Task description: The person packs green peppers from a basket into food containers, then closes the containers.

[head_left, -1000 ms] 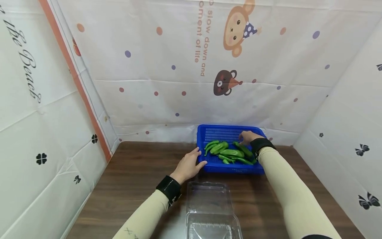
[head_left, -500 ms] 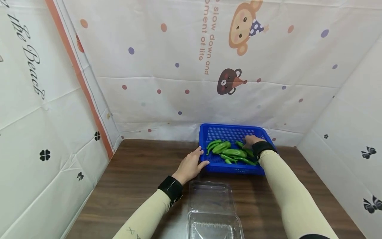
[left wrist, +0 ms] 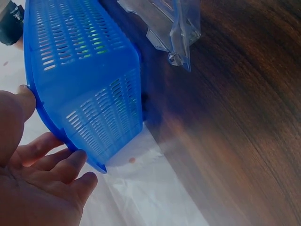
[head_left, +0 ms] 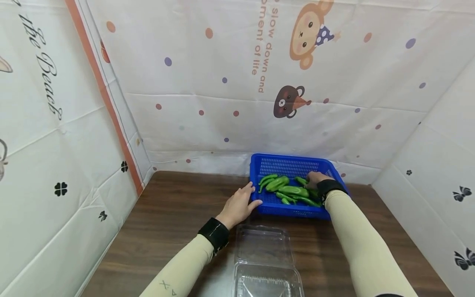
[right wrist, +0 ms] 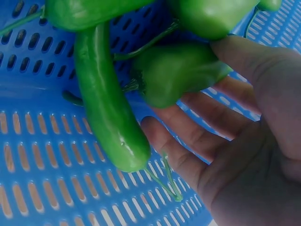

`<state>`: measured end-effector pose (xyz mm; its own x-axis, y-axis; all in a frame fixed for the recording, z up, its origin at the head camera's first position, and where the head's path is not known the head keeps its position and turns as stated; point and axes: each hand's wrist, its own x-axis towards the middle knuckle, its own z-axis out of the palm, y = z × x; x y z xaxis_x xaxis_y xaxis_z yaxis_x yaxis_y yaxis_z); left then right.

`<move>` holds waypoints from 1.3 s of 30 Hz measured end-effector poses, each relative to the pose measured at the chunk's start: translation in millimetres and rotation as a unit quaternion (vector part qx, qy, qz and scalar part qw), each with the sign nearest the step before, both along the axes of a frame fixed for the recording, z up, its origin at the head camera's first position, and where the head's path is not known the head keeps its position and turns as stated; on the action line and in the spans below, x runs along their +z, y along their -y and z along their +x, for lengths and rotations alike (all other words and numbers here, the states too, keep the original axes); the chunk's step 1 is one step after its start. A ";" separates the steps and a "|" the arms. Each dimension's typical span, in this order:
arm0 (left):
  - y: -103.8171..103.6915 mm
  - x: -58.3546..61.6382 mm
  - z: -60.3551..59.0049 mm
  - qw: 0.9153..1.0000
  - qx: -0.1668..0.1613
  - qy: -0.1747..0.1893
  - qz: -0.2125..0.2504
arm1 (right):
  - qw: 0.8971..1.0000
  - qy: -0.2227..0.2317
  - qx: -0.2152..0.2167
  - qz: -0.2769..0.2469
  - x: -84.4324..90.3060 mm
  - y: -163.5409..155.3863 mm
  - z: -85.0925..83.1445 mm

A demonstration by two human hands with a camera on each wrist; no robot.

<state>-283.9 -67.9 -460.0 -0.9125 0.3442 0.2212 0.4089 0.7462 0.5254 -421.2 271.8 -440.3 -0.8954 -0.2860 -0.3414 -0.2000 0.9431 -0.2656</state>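
Note:
A blue slotted basket (head_left: 259,165) stands at the back of the brown table with several green peppers (head_left: 293,190) in it. My left hand (head_left: 250,196) rests against its front left corner, fingers straight. In the left wrist view the thumb (left wrist: 23,101) lies at the basket (left wrist: 89,80) rim and the fingers (left wrist: 70,165) lie beside the corner. My right hand (head_left: 312,178) is down inside the basket. In the right wrist view a stubby green pepper (right wrist: 178,73) sits between its thumb (right wrist: 244,56) and fingers (right wrist: 188,146), beside a long pepper (right wrist: 106,108).
An open clear plastic clamshell box (head_left: 265,264) lies on the table near me, just in front of the basket; its edge (left wrist: 169,23) shows in the left wrist view. Printed white sheets wall in the table on three sides. Bare wood (head_left: 167,222) lies to the left.
My right hand has sunk from the basket's far side down onto the peppers and closed around one. The left hand stays at the basket corner. The head view has shifted slightly.

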 end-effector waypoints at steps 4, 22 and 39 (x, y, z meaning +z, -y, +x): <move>-5.1 -2.2 3.1 1.000 -0.001 0.004 0.004 | 1.000 -0.001 -0.010 0.001 -4.2 -5.0 1.4; -5.3 -8.2 11.1 0.999 -0.007 0.006 0.031 | 0.999 -0.047 -0.009 -0.013 33.5 0.7 17.7; 8.8 2.7 17.1 0.998 -0.028 -0.001 0.049 | 0.990 -0.112 0.063 -0.059 75.4 24.0 50.9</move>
<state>-266.8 -76.6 -457.3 -0.8918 0.3711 0.2588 0.4499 0.6667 0.5942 -370.2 247.8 -364.9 -0.8995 -0.4264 -0.0948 -0.3808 0.8718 -0.3082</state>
